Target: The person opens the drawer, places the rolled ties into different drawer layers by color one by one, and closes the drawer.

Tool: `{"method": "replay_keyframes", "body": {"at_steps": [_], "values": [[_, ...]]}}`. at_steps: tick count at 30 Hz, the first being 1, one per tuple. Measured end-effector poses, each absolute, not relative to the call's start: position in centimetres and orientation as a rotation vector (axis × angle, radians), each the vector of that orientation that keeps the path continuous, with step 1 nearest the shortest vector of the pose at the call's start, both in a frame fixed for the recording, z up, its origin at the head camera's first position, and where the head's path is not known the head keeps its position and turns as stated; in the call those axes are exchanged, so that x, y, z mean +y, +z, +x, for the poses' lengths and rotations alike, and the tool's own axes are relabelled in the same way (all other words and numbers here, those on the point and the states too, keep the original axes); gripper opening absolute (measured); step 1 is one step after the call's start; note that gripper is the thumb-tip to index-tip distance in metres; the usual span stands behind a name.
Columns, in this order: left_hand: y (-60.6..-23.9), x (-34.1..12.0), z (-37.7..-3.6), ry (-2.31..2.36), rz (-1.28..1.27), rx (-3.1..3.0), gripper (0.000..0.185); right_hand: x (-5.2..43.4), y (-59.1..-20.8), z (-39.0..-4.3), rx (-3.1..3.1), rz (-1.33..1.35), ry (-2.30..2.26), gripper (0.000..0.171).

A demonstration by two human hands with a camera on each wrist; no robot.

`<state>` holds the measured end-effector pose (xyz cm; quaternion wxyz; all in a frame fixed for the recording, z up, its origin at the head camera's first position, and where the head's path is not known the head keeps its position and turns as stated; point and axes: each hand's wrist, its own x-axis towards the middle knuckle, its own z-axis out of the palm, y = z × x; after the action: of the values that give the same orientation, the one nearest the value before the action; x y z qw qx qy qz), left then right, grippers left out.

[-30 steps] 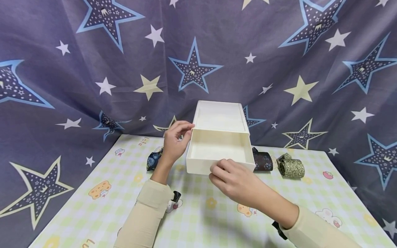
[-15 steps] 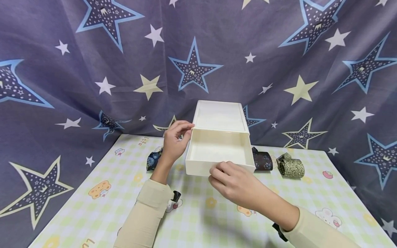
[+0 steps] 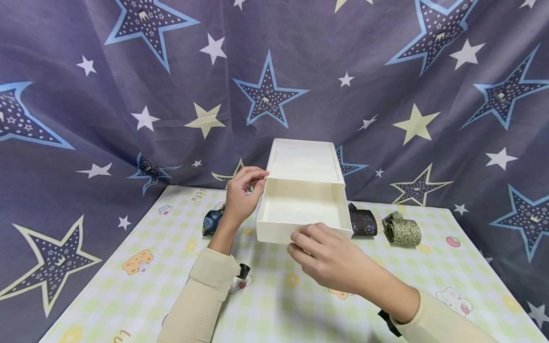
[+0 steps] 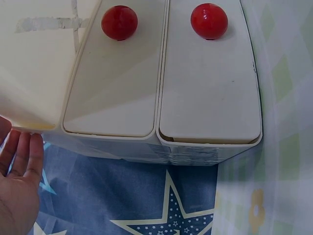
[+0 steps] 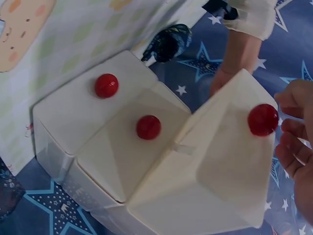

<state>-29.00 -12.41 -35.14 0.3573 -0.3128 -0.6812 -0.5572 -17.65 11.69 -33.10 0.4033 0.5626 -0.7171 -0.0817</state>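
Observation:
A white drawer cabinet stands at the back of the table with its top drawer pulled well out; the drawer's inside is bare. My left hand rests at the cabinet's upper left edge, its fingers extended against the side in the left wrist view. Over the drawer's front rim is my right hand, fingers loosely bent. In the right wrist view those fingers lie beside the red round knob, not wrapped round it. Two lower drawers are closed, each with a red knob.
Behind the left forearm lies a dark blue patterned cloth roll. To the cabinet's right are a dark floral roll and a green patterned roll. A starry curtain hangs behind the checked tablecloth.
The drawer has come out very slightly toward me since one second ago. Over the last half second my right hand has shifted a little, while the left hand keeps its place.

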Motion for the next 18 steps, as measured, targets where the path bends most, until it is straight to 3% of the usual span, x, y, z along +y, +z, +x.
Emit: {"method": "replay_keyframes", "body": {"at_steps": [7, 18], "values": [[-37.1, -12.9, -31.3, -1.459, -0.807, -1.749, 0.019, 12.4, -31.8, -17.4, -1.823, 1.386, -0.104, 0.028], [-34.8, -12.3, -28.6, -1.453, -0.804, -1.746, 0.018, 15.4, -30.1, -18.1, -2.018, 1.261, 0.050, 0.034]]}}
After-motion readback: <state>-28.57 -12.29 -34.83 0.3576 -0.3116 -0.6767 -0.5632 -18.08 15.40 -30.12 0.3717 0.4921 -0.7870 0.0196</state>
